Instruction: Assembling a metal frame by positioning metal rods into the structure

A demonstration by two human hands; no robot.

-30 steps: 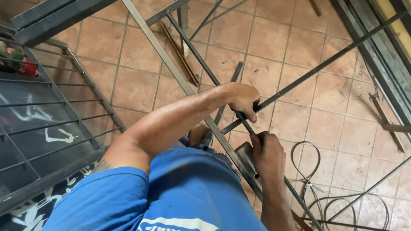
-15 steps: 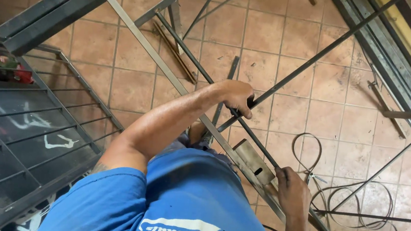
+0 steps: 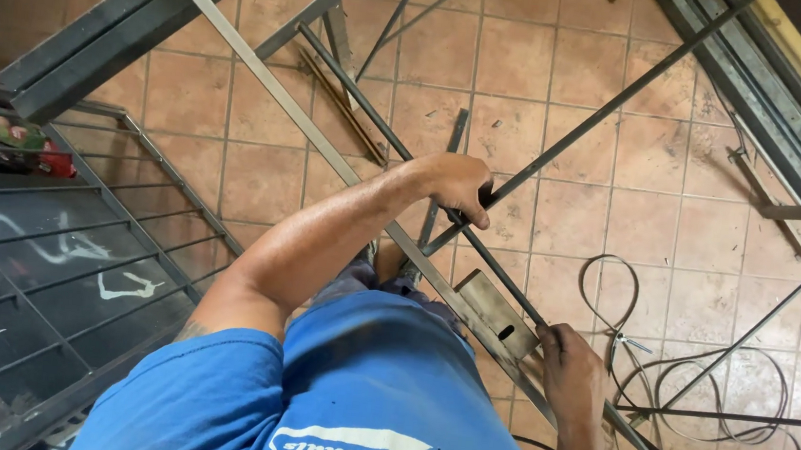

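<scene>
Above the terracotta tiled floor, the grey welded steel frame stays put. The left hand still curls its fingers around a thin dark steel rod, while the right hand has slid lower, fingers wrapped beside the small rectangular metal lock box.

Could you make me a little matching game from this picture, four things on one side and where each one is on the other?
Things:
1. left hand
2. right hand
3. coiled wire
4. flat metal plate

Places:
A. lying on the tiled floor at the right
B. fixed on the frame between the two hands
C. gripping a thin dark rod, higher in the picture
D. low on the frame, just beside the plate

Pairs: 1-C, 2-D, 3-A, 4-B
</scene>
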